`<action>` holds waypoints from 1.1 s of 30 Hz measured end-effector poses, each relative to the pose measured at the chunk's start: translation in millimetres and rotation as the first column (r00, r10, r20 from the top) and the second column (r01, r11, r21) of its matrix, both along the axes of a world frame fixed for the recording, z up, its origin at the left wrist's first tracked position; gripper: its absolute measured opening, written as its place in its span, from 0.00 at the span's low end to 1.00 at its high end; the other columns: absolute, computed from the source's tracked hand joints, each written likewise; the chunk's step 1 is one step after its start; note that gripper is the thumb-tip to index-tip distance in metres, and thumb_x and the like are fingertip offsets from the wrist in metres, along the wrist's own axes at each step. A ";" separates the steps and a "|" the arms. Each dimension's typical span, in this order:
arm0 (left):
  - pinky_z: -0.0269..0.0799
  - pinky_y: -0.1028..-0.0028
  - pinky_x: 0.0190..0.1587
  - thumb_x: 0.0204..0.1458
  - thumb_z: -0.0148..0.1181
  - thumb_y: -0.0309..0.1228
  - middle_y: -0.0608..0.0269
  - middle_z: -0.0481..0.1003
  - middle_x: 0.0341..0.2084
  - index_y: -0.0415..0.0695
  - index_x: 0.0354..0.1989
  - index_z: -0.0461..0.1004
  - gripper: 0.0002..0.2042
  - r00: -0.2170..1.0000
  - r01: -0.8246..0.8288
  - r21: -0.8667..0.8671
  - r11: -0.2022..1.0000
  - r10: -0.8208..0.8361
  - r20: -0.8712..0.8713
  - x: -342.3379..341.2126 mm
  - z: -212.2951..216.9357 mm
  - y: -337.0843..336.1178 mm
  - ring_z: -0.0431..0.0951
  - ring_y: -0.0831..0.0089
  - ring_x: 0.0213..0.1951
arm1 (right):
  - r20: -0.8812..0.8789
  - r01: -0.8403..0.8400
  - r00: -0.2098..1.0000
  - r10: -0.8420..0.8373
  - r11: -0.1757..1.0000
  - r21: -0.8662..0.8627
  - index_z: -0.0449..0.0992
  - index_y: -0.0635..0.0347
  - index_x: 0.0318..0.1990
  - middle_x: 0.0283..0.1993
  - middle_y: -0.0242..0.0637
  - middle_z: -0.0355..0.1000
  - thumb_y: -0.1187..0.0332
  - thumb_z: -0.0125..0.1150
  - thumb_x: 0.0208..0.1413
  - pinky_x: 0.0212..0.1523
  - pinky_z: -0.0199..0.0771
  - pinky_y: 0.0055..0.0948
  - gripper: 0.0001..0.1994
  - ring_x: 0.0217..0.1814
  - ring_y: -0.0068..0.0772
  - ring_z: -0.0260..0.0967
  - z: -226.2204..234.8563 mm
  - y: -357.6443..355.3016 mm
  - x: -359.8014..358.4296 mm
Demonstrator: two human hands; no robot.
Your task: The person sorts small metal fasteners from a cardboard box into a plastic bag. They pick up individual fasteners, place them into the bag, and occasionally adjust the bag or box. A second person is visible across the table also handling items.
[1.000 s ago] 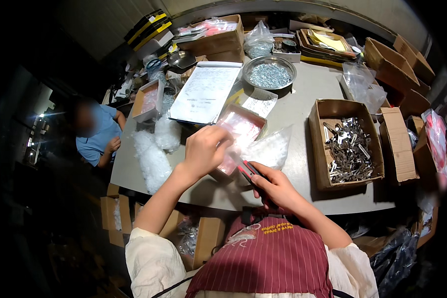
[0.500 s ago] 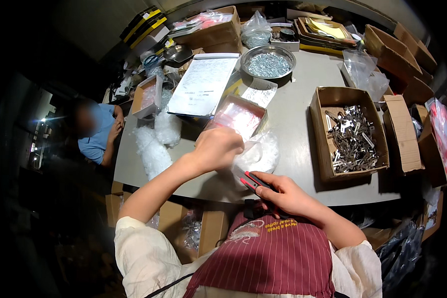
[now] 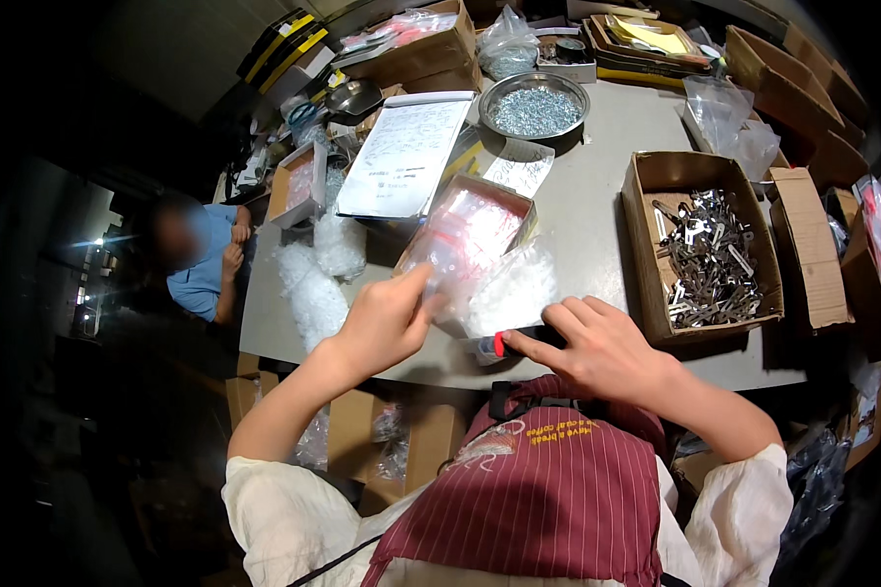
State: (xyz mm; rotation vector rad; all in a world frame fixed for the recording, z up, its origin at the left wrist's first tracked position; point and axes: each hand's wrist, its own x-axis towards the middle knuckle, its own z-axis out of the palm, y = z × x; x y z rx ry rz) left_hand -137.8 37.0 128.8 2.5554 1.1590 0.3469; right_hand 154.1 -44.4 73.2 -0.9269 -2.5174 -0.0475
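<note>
Near the front edge of the tabletop (image 3: 597,245), the left hand (image 3: 382,323) pinches a clear plastic bag (image 3: 455,245) upright so its mouth stays reachable, while the right hand (image 3: 597,347) rests fingers closed over a red-and-black tool (image 3: 504,342), steadying it beside a box of metal parts (image 3: 705,254)

Just one view here, a head-worn fisheye looking steeply down from above the person's chest at the grey table (image 3: 597,147), pretty close in. Forearms enter from the bottom edge, the apron (image 3: 548,499) fills the bottom centre, and edges bend and go dark toward the rim.
</note>
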 end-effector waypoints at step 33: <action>0.70 0.59 0.29 0.47 0.62 0.23 0.55 0.72 0.22 0.41 0.26 0.70 0.05 0.999 -0.042 0.344 0.938 0.033 0.032 10.4 -42.8 -32.8 0.74 0.54 0.26 | 0.066 -0.162 0.987 0.148 0.910 0.381 0.81 0.47 0.52 0.35 0.27 0.67 0.66 0.60 0.54 0.36 0.65 0.25 0.17 0.38 0.27 0.66 -0.8 66.7 -15.5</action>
